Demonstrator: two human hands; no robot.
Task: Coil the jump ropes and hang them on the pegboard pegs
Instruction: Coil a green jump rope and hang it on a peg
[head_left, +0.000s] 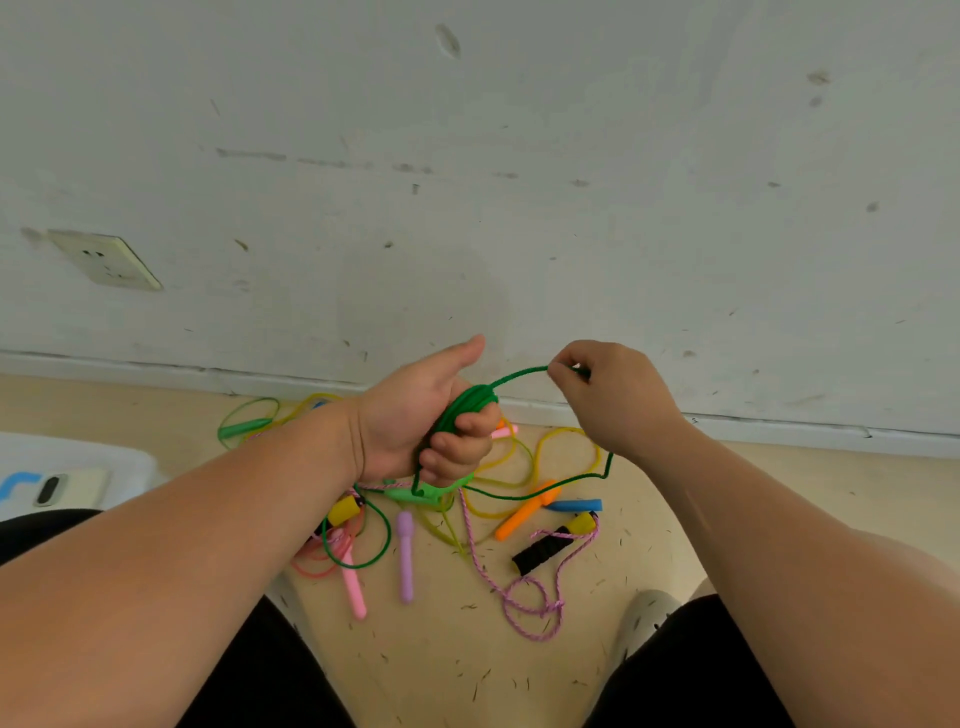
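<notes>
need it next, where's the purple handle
In the head view the purple handle lies on the floor, just right of the pink handle, below the left hand.

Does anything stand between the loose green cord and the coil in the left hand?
From the right hand to the coil in the left hand, nothing. Farther down, the green cord crosses the orange handle and a yellow cord on the floor; it may snag.

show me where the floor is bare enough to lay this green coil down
Bare floor lies between the black-clad legs, nearer than the pink braided rope, and along the baseboard at far right. Crowded: the tangle of ropes and handles under the green coil.
</notes>
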